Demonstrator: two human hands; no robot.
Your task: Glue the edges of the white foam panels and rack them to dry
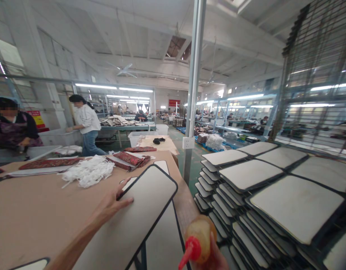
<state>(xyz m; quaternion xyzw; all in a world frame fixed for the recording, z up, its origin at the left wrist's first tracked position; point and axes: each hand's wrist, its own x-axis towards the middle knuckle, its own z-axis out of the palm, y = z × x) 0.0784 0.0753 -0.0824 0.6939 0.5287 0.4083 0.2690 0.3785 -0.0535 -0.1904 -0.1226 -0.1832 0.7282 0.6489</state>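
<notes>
My left hand (112, 204) grips the left edge of a pale board with a dark rim (144, 202), thumb on top and fingers at the edge. The board is tilted above other dark-rimmed boards (164, 236) on the brown table. At the bottom right, my right hand (216, 255) is wrapped round a squeeze bottle (202, 234) with amber contents. Its red nozzle (192, 249) points down and to the left, near the table's right edge.
White strips (88, 170) and patterned red fabric (130, 158) lie on the brown table (49, 202). Racks of stacked boards (296, 202) stand close on the right. A metal post (191, 93) rises ahead. Two people stand at the left.
</notes>
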